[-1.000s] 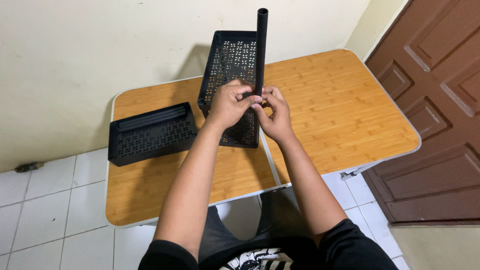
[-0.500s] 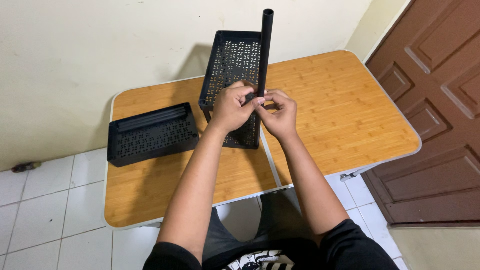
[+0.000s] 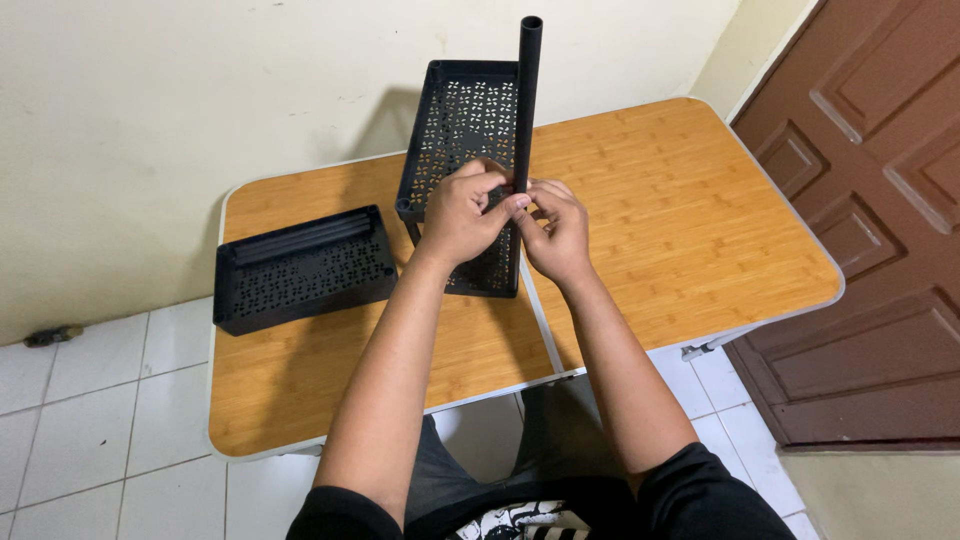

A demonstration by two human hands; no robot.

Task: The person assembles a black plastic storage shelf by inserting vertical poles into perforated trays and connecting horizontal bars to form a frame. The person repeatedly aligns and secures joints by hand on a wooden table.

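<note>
A black tube stands upright, its open top end toward the camera. My left hand and my right hand both pinch its lower end, fingers meeting around it. Right behind and under my hands sits a black perforated tray, raised on short legs at the near end. Whether the tube's bottom is in the tray's corner is hidden by my fingers. A second black perforated tray lies flat to the left with several black tubes inside along its far wall.
Everything rests on a wooden folding table with a pale rim and a seam down its middle. A cream wall is behind it, a brown panelled door stands at the right, and white floor tiles lie to the left.
The tube tilted slightly and came back to nearly the same upright pose. My fingers shifted a little on its lower end. The trays have not moved.
</note>
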